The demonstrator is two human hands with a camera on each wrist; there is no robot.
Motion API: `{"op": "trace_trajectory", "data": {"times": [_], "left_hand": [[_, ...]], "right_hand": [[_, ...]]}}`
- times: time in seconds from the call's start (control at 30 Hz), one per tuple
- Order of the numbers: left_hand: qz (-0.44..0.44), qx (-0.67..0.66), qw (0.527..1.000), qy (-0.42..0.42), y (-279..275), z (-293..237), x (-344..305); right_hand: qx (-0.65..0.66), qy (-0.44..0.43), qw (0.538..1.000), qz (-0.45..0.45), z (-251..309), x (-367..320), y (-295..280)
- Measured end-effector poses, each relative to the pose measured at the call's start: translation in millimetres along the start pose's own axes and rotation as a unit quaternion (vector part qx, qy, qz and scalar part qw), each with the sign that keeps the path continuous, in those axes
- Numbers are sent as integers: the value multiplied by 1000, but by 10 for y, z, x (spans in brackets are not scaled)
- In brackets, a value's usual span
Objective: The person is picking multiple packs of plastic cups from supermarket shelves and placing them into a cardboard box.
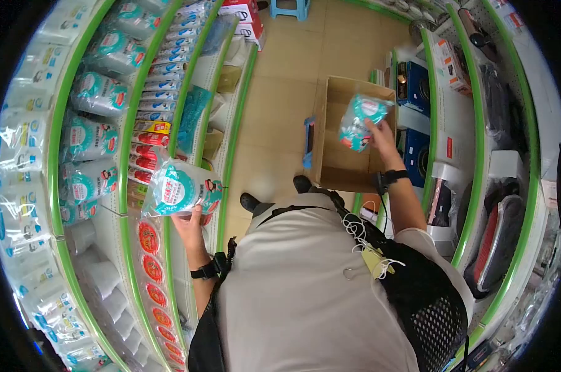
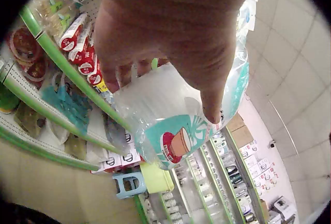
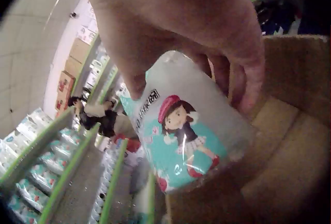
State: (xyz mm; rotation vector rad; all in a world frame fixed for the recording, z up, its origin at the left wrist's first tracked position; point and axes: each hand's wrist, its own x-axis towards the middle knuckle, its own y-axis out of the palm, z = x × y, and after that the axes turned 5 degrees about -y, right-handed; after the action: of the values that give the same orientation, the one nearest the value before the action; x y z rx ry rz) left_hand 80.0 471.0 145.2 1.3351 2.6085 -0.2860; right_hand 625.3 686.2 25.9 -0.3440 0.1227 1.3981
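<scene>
My left hand (image 1: 190, 228) grips a clear-wrapped pack of disposable cups (image 1: 176, 191) with a teal and white label, beside the left shelves. In the left wrist view the thumb lies across this pack (image 2: 178, 138), whose label pictures a cup. My right hand (image 1: 382, 137) holds a similar pack (image 1: 356, 133) over an open cardboard box (image 1: 320, 139). The right wrist view shows that pack (image 3: 189, 131) between thumb and fingers, with a cartoon girl in a red hat on its wrap. Brown box walls stand below and behind it.
More teal-labelled packs (image 1: 94, 137) line a left shelf, near rows of toothpaste-like boxes (image 1: 156, 87) and round red-labelled items (image 1: 149, 237). Boxed goods (image 1: 412, 87) fill the right shelves. A blue stool (image 1: 289, 7) stands at the aisle's far end, on the tiled floor (image 1: 280, 93).
</scene>
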Motion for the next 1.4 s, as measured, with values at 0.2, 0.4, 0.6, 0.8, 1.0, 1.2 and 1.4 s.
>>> {"op": "trace_trajectory", "data": {"times": [0.2, 0.4, 0.6, 0.8, 1.0, 1.2, 1.4], "left_hand": [[14, 47, 999, -6, 35, 183, -100], [10, 45, 999, -2, -157, 242, -266], [-4, 27, 999, -32, -137, 122, -495], [17, 51, 997, -53, -23, 166, -430], [90, 44, 994, -45, 515, -21, -292], [249, 41, 967, -38, 1048, -34, 3], [384, 79, 920, 5, 1937, -215, 105]], "right_hand": [[113, 130, 977, 123, -1152, 216, 369], [-45, 303, 936, 174, -2199, 584, 661], [-130, 266, 929, 222, -2423, 440, 916], [-280, 158, 901, 292, -2832, 583, 859], [-243, 122, 944, 189, -2292, 411, 586], [-94, 7, 983, 155, -844, 298, 356], [98, -87, 909, 396, 672, -324, 446]]}}
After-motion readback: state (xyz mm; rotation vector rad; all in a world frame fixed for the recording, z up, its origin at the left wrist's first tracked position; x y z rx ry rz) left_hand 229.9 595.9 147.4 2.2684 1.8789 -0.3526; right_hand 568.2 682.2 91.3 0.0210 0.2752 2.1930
